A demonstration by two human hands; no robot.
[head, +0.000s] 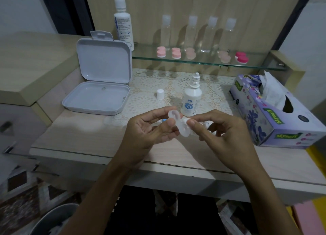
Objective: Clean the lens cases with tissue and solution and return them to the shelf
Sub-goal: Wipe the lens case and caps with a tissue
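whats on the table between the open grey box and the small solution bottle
In the head view, only a loose white cap stands on the lace mat between the grey box and the solution bottle.

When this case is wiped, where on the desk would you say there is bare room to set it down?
Bare desk lies between the open grey box and the front edge, left of the left hand. It is crowded around the solution bottle, loose cap and tissue box.

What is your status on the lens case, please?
Left hand holds lens case. Right hand wipes it with tissue. Nothing in the way.

Probably a home vanity: glass shelf (208, 62), lace mat (150, 86), tissue box (275, 121).
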